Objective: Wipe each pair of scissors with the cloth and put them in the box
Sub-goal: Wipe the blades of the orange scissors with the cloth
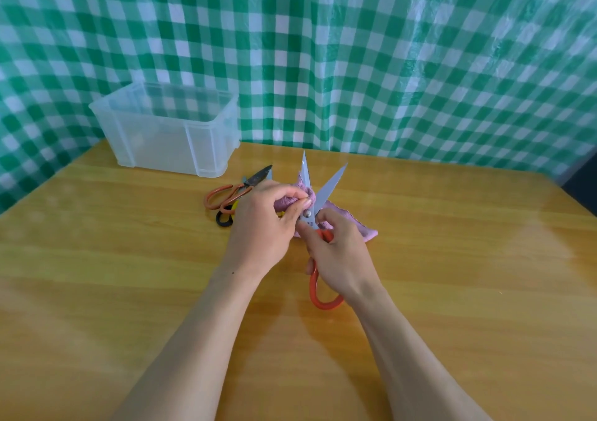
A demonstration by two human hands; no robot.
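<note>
Wiping under way on the held scissors (331, 185), open-bladed above the surface (129, 275): left hand (258, 226) fingers (290, 193) pinch the cloth (366, 232) at the pivot, right hand (342, 259) grips the handle; two other pairs (237, 189) lie near the seemingly empty box (168, 136), likely unwiped.

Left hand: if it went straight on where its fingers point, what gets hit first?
Left hand grips the pink cloth and points right, at the open red-handled scissors: likely the left blade by the pivot first, though depth is unclear.
</note>
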